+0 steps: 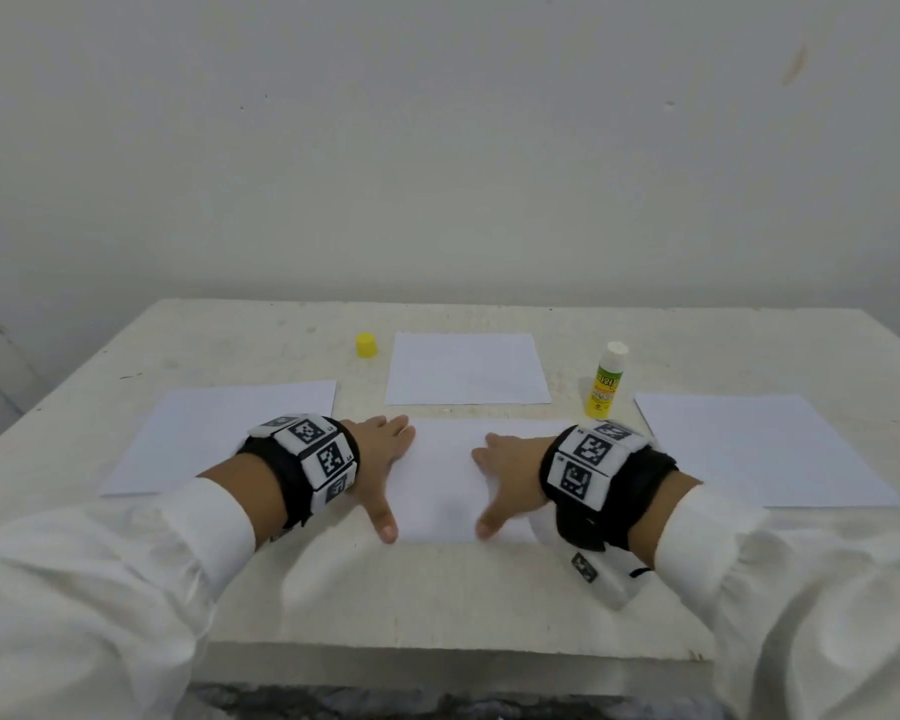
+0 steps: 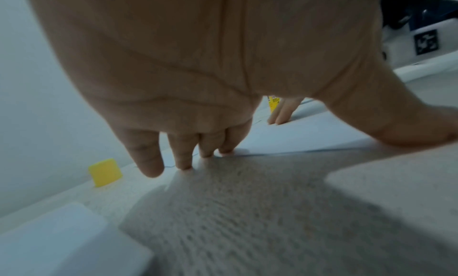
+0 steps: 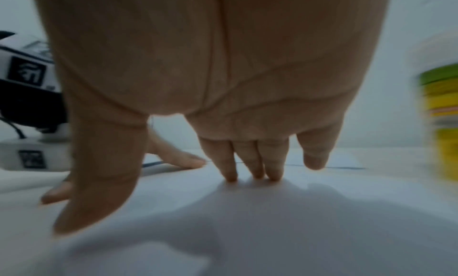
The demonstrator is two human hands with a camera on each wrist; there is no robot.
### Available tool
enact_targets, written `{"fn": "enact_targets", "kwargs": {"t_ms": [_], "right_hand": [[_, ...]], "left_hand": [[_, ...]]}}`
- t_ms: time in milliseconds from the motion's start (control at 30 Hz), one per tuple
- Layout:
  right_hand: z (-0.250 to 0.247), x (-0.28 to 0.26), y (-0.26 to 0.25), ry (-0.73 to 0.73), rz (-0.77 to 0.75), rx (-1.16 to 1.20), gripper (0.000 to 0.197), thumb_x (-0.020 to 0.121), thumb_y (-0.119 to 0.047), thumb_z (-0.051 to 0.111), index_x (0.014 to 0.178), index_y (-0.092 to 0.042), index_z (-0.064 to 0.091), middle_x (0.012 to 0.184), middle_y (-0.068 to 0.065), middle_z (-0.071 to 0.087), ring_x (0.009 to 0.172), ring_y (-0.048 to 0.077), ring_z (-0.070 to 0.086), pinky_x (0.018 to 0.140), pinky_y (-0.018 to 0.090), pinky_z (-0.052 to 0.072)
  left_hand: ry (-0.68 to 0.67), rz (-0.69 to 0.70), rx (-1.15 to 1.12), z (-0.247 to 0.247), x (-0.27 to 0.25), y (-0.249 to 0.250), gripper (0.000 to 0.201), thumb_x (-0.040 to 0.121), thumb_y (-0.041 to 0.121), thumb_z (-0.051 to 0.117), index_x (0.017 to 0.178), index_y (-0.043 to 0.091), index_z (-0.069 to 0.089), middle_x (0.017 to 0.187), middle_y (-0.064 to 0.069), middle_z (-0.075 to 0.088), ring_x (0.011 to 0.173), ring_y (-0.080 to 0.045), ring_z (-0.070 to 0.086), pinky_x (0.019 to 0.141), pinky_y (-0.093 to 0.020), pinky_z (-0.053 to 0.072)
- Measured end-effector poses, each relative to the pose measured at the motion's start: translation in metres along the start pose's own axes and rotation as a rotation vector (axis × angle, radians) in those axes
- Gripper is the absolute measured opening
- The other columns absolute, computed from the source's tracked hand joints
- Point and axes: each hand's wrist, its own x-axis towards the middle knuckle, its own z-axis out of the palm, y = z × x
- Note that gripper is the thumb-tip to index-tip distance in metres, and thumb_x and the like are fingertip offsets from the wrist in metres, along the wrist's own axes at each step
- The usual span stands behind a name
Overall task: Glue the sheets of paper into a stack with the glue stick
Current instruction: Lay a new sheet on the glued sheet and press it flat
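Taking the middle sheet (image 1: 437, 485) at the table's near edge as the landmark, both hands lie on it: the left hand (image 1: 380, 449) rests at its left edge with fingers straight and together and the thumb splayed toward the person, and the right hand (image 1: 505, 470) lies flat on its right half, fingers straight, thumb stretched along the paper. In the left wrist view the left fingertips (image 2: 184, 165) touch down right at the paper's edge, part on the speckled table (image 1: 437, 605); in the right wrist view the right fingertips (image 3: 257, 174) press on the sheet itself. Neither hand grips anything. The glue stick (image 1: 605, 379) stands upright and uncapped (its white glue tip showing) just beyond the landmark sheet's far right corner, near the right wrist. Its yellow cap (image 1: 366, 345) sits well beyond the far left corner. Three more sheets lie apart from the landmark: the left sheet (image 1: 219, 439) beside it, the far sheet (image 1: 466, 368) beyond it, and the right sheet (image 1: 759, 449) past the glue stick.
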Motion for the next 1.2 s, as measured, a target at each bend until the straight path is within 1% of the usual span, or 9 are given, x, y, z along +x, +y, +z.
{"fn": "enact_targets", "kwargs": {"t_ms": [200,333,467,633,733,867,967,1033,1200], "right_hand": [[-0.008,0.034,-0.062,0.091,-0.042,0.022,0.111,0.074,-0.062,0.066,0.152,-0.014,0.003,0.158,0.012,0.007,0.145,0.028,0.012,0.116,0.049,0.018],[-0.002,0.029,-0.03,0.042,-0.003,0.026,0.13,0.063,-0.067,0.072,0.151,-0.014,-0.008,0.159,0.006,-0.011,0.147,0.023,-0.003,0.118,0.049,0.01],[0.005,0.007,0.022,-0.002,0.056,0.045,0.133,0.065,-0.064,0.073,0.15,-0.01,-0.014,0.157,0.008,-0.019,0.146,0.023,-0.01,0.119,0.042,0.003],[0.009,-0.017,0.062,-0.027,0.117,0.068,0.129,0.068,-0.056,0.076,0.15,-0.007,-0.012,0.159,0.008,-0.013,0.147,0.023,-0.006,0.118,0.041,0.005],[0.008,-0.024,0.068,-0.028,0.12,0.022,0.124,0.069,-0.053,0.077,0.15,-0.006,-0.004,0.157,0.007,0.001,0.145,0.024,0.006,0.118,0.043,0.014],[0.006,-0.023,0.066,-0.042,0.138,-0.026,0.123,0.068,-0.05,0.079,0.15,-0.008,-0.001,0.156,0.008,0.006,0.144,0.025,0.011,0.117,0.044,0.017],[0.003,-0.021,0.065,-0.063,0.147,0.0,0.128,0.065,-0.047,0.082,0.151,-0.013,-0.007,0.158,0.007,-0.001,0.146,0.026,0.004,0.117,0.048,0.015],[0.002,-0.019,0.064,-0.076,0.153,-0.002,0.13,0.064,-0.046,0.083,0.151,-0.017,-0.009,0.159,0.006,-0.003,0.146,0.025,0.002,0.117,0.05,0.015],[0.004,-0.017,0.064,-0.099,0.166,-0.016,0.13,0.065,-0.046,0.082,0.151,-0.018,-0.012,0.159,0.007,-0.011,0.147,0.026,-0.002,0.117,0.051,0.012]], "left_hand": [[0.046,-0.031,0.017,0.006,0.003,0.0,0.135,0.059,0.067,0.076,0.152,0.017,-0.009,0.16,-0.005,-0.01,0.147,-0.024,-0.001,0.118,-0.046,0.015],[0.039,-0.032,-0.001,0.005,0.001,-0.002,0.134,0.061,0.066,0.075,0.152,0.017,-0.011,0.159,-0.005,-0.013,0.147,-0.025,-0.003,0.119,-0.045,0.012],[0.039,-0.025,-0.011,0.005,0.002,-0.003,0.135,0.061,0.067,0.075,0.151,0.017,-0.011,0.16,-0.004,-0.013,0.147,-0.025,-0.003,0.118,-0.046,0.01],[0.037,-0.035,-0.022,0.005,0.004,-0.004,0.136,0.059,0.067,0.077,0.152,0.019,-0.009,0.16,-0.003,-0.012,0.147,-0.025,-0.003,0.117,-0.047,0.011],[0.046,-0.044,-0.041,0.006,0.004,-0.003,0.134,0.06,0.064,0.078,0.152,0.019,-0.008,0.159,-0.003,-0.012,0.147,-0.024,-0.003,0.117,-0.046,0.01],[0.044,-0.046,-0.08,0.004,0.004,-0.004,0.134,0.059,0.063,0.079,0.152,0.018,-0.006,0.16,-0.004,-0.011,0.147,-0.024,-0.002,0.117,-0.044,0.01],[0.095,-0.052,-0.139,0.001,0.005,0.0,0.123,0.058,0.065,0.078,0.151,0.014,0.015,0.157,-0.005,0.013,0.144,-0.024,0.018,0.113,-0.042,0.022],[0.148,-0.063,-0.197,-0.001,0.005,0.003,0.109,0.058,0.065,0.078,0.141,0.012,0.032,0.144,-0.002,0.033,0.134,-0.023,0.036,0.106,-0.038,0.034],[0.148,-0.08,-0.229,0.0,0.004,0.007,0.089,0.058,0.063,0.08,0.12,0.012,0.043,0.122,-0.001,0.046,0.114,-0.021,0.048,0.095,-0.036,0.042]]}}
